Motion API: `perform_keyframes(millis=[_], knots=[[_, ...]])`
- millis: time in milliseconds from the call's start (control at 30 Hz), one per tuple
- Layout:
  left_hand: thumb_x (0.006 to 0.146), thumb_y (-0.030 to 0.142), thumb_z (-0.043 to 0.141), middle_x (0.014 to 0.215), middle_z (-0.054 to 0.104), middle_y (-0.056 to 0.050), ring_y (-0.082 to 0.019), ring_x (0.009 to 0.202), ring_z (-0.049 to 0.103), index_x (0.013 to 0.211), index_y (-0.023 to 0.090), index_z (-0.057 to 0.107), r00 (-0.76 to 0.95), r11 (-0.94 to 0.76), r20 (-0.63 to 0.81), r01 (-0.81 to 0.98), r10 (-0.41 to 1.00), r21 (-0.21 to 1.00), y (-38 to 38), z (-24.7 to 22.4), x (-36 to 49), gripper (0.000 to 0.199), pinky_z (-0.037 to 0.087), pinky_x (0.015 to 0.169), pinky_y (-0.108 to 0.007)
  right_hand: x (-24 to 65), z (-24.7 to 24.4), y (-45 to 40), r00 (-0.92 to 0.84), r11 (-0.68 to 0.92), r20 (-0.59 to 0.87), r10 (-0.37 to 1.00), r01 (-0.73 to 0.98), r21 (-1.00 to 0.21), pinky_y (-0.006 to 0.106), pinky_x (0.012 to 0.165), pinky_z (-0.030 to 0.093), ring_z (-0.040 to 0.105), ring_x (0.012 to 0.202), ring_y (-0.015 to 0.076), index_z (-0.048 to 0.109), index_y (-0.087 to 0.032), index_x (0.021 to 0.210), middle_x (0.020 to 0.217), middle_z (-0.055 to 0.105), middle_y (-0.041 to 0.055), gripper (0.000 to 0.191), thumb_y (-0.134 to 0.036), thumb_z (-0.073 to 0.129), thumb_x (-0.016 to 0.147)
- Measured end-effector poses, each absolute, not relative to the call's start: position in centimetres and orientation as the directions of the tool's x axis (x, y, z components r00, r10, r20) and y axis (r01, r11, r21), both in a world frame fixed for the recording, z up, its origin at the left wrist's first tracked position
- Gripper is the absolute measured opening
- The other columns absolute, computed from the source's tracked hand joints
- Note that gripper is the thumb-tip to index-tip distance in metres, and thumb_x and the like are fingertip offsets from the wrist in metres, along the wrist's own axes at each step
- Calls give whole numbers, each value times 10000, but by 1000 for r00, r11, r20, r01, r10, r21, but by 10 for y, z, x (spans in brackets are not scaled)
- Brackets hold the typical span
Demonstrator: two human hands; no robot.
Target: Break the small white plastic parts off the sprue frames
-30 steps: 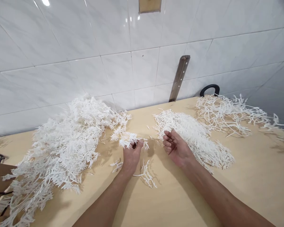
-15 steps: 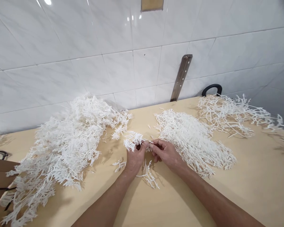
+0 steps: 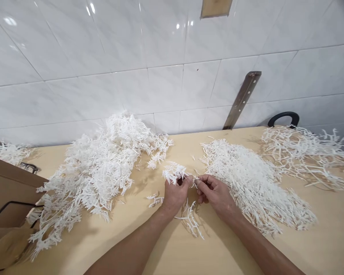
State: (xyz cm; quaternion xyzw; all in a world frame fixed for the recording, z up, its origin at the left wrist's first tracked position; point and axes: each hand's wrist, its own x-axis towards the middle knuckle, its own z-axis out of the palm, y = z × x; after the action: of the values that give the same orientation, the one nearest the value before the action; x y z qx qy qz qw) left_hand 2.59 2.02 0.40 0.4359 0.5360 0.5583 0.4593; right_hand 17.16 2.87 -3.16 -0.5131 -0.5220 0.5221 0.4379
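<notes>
Right hand (image 3: 216, 193): had come away from beside the short-strand pile (image 3: 252, 183), where it was a second ago, to meet the left hand (image 3: 174, 194) over the desk (image 3: 192, 256); its thumb and forefinger pinched thin strands at the right end of the white sprig (image 3: 174, 173) — fingertips just beside those of its partner.
Left hand: thumb and fingers pinched the same sprig; the fingers underneath were partly hidden.
White sprig: above the middle of the desk, its tufted part sticking out leftward past the knuckles.
Bare branch (image 3: 193, 221): lay on the desk nearer the wearer, partly behind the left wrist, with a small offcut (image 3: 155, 200) on the wrist's other side.
Tufted pile (image 3: 103, 164): a large mound to the left, reaching the cardboard box (image 3: 11, 187) — more of that box showed than before, as the view had swung left.
Short-strand pile: just right of the hands, a few bits scattered by its left edge.
Branchy heap (image 3: 306, 152): farther right, in front of a black curved handle (image 3: 286, 114).
Tiled wall (image 3: 103, 95): behind the desk, with a metal strip (image 3: 242, 100) slanting up it.
</notes>
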Motion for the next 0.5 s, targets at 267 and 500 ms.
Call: perform_keyframes(millis=[267, 500], knots=[[703, 298, 718, 643, 611, -19, -157, 651, 557, 669, 150, 630, -120, 13, -18, -42, 993, 999, 24, 1, 23, 175, 462, 652, -283, 172, -33, 29, -65, -82, -90, 994, 120, -989, 260, 447, 464, 581, 425, 139, 653, -182, 897, 595, 611, -20, 413, -588, 652, 814], [683, 298, 723, 643, 622, -23, -158, 649, 568, 653, 141, 644, -117, 20, -27, -61, 993, 998, 27, -3, 23, 178, 454, 645, -272, 170, -24, 25, -64, -10, -26, 998, 231, -973, 277, 481, 513, 624, 456, 159, 654, -199, 862, 599, 620, -17, 264, -462, 630, 848]])
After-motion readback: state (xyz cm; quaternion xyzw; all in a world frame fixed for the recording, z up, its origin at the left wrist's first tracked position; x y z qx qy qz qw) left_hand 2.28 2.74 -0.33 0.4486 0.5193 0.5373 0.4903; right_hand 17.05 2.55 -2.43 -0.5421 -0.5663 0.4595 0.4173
